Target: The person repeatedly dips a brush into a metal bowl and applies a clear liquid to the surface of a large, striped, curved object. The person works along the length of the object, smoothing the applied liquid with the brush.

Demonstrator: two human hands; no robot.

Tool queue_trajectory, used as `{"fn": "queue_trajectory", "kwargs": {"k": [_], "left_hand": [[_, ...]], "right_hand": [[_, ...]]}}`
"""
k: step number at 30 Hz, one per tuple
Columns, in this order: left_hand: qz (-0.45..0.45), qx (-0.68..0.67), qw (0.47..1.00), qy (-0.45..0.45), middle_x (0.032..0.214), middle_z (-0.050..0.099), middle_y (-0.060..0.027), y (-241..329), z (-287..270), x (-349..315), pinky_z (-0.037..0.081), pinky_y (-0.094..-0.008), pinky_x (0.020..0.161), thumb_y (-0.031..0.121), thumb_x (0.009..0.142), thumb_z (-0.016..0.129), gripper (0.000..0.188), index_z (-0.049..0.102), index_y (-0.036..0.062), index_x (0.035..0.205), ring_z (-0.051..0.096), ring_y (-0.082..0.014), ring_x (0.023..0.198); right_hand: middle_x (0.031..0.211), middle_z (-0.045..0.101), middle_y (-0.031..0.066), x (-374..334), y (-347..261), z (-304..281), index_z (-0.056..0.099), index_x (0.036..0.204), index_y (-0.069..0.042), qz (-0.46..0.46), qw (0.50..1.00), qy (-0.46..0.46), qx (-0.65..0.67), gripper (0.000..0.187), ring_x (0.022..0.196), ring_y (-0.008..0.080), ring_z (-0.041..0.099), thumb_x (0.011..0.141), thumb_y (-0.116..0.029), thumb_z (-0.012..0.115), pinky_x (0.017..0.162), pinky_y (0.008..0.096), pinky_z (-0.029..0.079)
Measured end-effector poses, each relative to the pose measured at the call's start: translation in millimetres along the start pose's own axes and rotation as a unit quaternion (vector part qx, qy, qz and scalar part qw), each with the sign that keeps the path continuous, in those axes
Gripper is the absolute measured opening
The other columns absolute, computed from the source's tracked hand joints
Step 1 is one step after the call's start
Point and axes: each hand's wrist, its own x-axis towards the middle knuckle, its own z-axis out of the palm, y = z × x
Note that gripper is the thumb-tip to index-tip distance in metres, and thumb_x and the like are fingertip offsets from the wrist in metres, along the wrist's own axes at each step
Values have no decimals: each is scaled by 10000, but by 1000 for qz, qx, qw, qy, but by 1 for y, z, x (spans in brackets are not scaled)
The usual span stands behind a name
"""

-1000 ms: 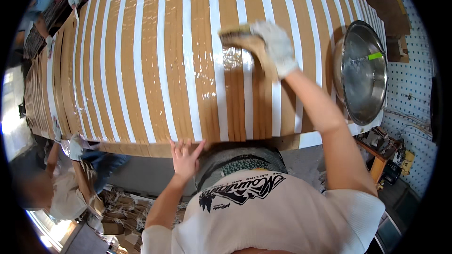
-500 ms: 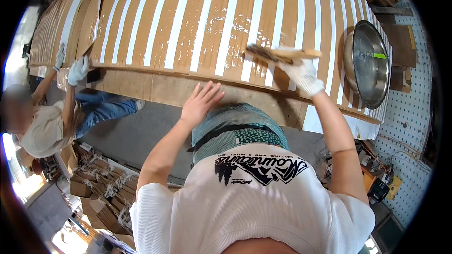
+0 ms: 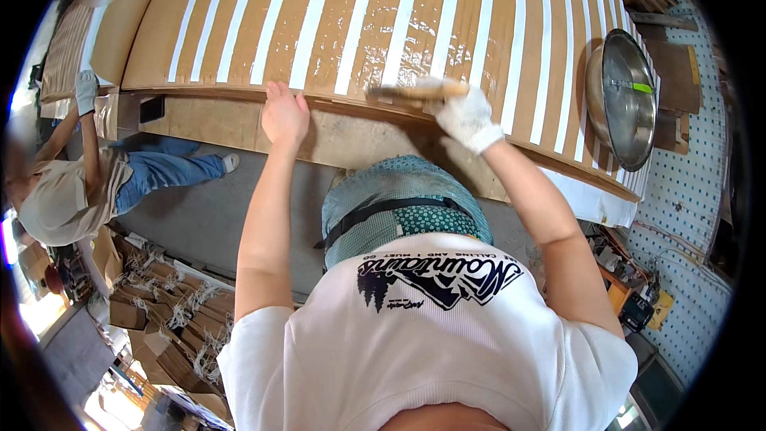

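Note:
My right hand [image 3: 467, 120], in a white knitted glove, is closed on the wooden handle of a flat brush [image 3: 411, 95]. Motion blurs the brush, which lies over the near edge of a stack of brown cardboard sheets [image 3: 335, 40] with white stripes. Wet, shiny patches cover the middle of the top sheet. My bare left hand [image 3: 285, 116] rests with outstretched fingers against the stack's front edge, left of the brush, and holds nothing.
A steel basin [image 3: 594, 104] with liquid and a bright green-handled tool [image 3: 630, 86] stands on the stack's right end. At far left, a co-worker's gloved hand [image 3: 86, 92] is by another striped stack [image 3: 60, 56]. Flattened cardboard [image 3: 171, 311] with white strings lies behind at left.
The brush and my right hand have moved left and nearer to the front edge. My left hand has shifted left and forward onto the edge. The co-worker has moved left.

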Motion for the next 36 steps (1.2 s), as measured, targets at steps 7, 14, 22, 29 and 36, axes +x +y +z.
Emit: {"fn": "queue_trajectory", "kwargs": {"k": [7, 14, 22, 29, 36], "left_hand": [[-28, 55, 988, -142, 1419, 491, -291, 17, -33, 22, 538, -422, 935, 449, 954, 520, 625, 556, -81, 1283, 535, -340, 1292], [-2, 136, 970, -203, 1268, 611, -239, 41, -51, 24, 544, -411, 881, 687, 894, 498, 760, 730, -21, 1045, 572, -350, 1212], [28, 173, 969, -174, 1105, 663, -198, 44, -39, 39, 569, -417, 769, 711, 862, 520, 753, 756, 1, 947, 625, -308, 1096], [-50, 145, 963, -219, 1418, 458, -355, 43, -36, 33, 389, -395, 1099, 683, 869, 540, 909, 572, -130, 1275, 430, -383, 1380], [-17, 138, 979, -152, 1387, 426, -424, 32, -21, 19, 443, -446, 1002, 622, 767, 712, 1001, 486, -205, 1285, 541, -446, 1218]], "right_hand": [[1076, 692, 139, 25, 18, 34, 665, 1138, -97, -160, 949, 247, -112, 298, 1009, 300, 651, 867, -114, 541, 873, 415, 516], [963, 683, 186, 19, 24, -9, 670, 1024, -84, -22, 997, 39, -63, 280, 966, 377, 651, 869, -315, 635, 820, 458, 522], [992, 662, 215, 156, 39, -70, 592, 1050, -28, 40, 988, 142, -40, 331, 993, 411, 628, 849, -274, 683, 863, 493, 485], [1047, 684, 187, 311, 98, -143, 604, 1125, -58, 121, 968, 204, -81, 395, 1005, 387, 651, 836, -303, 716, 866, 488, 509], [1006, 693, 161, 473, 171, -200, 605, 1078, -75, 115, 935, 302, -146, 346, 986, 367, 662, 832, -291, 714, 843, 479, 517]]}}
